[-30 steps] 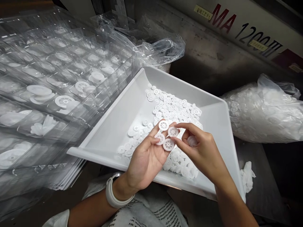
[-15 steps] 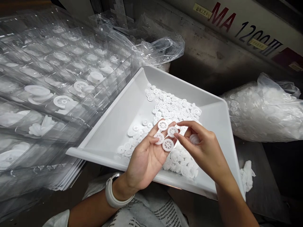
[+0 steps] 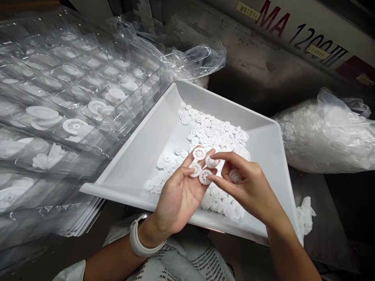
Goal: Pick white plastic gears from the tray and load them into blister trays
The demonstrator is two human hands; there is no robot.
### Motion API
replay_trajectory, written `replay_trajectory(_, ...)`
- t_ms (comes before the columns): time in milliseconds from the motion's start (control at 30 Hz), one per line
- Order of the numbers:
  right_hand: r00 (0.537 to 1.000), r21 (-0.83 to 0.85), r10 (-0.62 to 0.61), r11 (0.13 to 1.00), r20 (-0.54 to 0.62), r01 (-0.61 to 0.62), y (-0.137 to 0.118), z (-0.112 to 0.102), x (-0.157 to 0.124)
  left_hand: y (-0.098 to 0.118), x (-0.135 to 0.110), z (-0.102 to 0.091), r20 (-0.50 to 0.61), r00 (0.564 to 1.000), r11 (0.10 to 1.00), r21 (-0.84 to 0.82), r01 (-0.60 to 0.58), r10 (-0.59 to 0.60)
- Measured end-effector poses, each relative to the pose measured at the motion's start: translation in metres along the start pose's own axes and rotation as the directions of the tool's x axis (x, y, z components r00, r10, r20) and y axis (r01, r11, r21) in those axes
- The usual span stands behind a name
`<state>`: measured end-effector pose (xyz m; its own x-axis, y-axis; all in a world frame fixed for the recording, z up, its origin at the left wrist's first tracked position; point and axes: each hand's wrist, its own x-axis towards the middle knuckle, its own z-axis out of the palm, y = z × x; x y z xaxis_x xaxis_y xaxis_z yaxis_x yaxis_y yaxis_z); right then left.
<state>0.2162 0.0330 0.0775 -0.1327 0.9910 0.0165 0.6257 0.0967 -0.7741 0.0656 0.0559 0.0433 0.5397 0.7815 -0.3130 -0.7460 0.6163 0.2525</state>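
Observation:
Several white spoked plastic wheels (image 3: 199, 153) rest as a cluster on the fingers of my left hand (image 3: 183, 195), its palm turned up and its thumb over one of them. My right hand (image 3: 249, 183) reaches in from the right. Its index finger touches the upper right wheel (image 3: 211, 161), and its thumb is at the lower wheel (image 3: 205, 177). More white plastic pieces (image 3: 235, 176) are tucked under the curled fingers of that hand. Both hands are above a pale grey tray (image 3: 260, 144), where a heap of similar small wheels (image 3: 209, 127) lies.
At left stand stacked clear compartment trays (image 3: 117, 128) with white plastic parts in them. A clear bag full of white parts (image 3: 328, 136) lies right of the grey tray. Crumpled clear film (image 3: 199, 58) sits behind it, near a machine panel (image 3: 293, 27). A white scrap (image 3: 305, 216) lies at right.
My right index finger has moved onto the upper right wheel, which now looks tilted, and my right thumb has shifted down and left to the lower wheel. My left hand has barely moved.

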Motion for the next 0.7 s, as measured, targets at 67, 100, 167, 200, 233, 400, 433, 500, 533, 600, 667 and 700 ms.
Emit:
replay_trajectory(67, 0.997, -0.007, -0.032, 0.999, 0.064, 0.033, -0.0002, 0.0005, 0.0006, 0.0001, -0.0001, -0.0001, -0.006, 1.0, 1.0, 0.011, 0.004, -0.004)
replay_trajectory(100, 0.995, -0.014, -0.043, 0.999, 0.088, 0.044, -0.0001, 0.0005, 0.0011, 0.0, -0.0001, 0.0001, -0.007, 1.0, 1.0, 0.013, 0.001, -0.001)
replay_trajectory(167, 0.992, -0.036, -0.056, 0.998, 0.113, 0.061, 0.0004, 0.0003, 0.0022, -0.0005, 0.0, 0.0007, -0.014, 1.0, 1.0, 0.015, -0.011, 0.011)
replay_trajectory(200, 0.991, -0.049, -0.061, 0.997, 0.116, 0.067, 0.0008, 0.0, 0.0027, -0.0008, 0.0, 0.0012, -0.019, 1.0, 1.0, 0.015, -0.017, 0.017)
replay_trajectory(233, 0.991, -0.064, -0.065, 0.995, 0.116, 0.073, 0.0013, -0.0004, 0.0031, -0.001, 0.0001, 0.0016, -0.024, 0.999, 1.0, 0.015, -0.022, 0.022)
replay_trajectory(400, 0.99, -0.115, -0.079, 0.989, 0.113, 0.092, 0.0031, -0.0022, 0.0034, -0.0007, 0.0005, 0.0028, -0.041, 0.998, 0.999, 0.025, -0.036, 0.037)
replay_trajectory(433, 0.99, -0.12, -0.079, 0.988, 0.116, 0.093, 0.0034, -0.0021, 0.0034, -0.0004, 0.0005, 0.0027, -0.041, 0.998, 0.999, 0.03, -0.041, 0.042)
replay_trajectory(500, 0.989, -0.127, -0.078, 0.987, 0.123, 0.094, 0.0039, -0.0017, 0.0036, 0.0, 0.0007, 0.0025, -0.039, 0.998, 0.998, 0.039, -0.047, 0.049)
replay_trajectory(533, 0.989, -0.129, -0.078, 0.987, 0.125, 0.094, 0.0041, -0.0014, 0.0038, 0.0002, 0.0008, 0.0024, -0.038, 0.998, 0.998, 0.042, -0.048, 0.05)
replay_trajectory(600, 0.989, -0.136, -0.077, 0.986, 0.123, 0.094, 0.0046, -0.001, 0.0041, 0.0004, 0.001, 0.0022, -0.036, 0.998, 0.998, 0.047, -0.049, 0.051)
replay_trajectory(667, 0.99, -0.143, -0.077, 0.985, 0.119, 0.094, 0.005, -0.0012, 0.0043, 0.0006, 0.0013, 0.0019, -0.037, 0.998, 0.997, 0.051, -0.05, 0.052)
replay_trajectory(700, 0.99, -0.145, -0.077, 0.985, 0.116, 0.094, 0.0052, -0.0014, 0.0043, 0.0007, 0.0015, 0.0018, -0.039, 0.998, 0.997, 0.053, -0.05, 0.052)
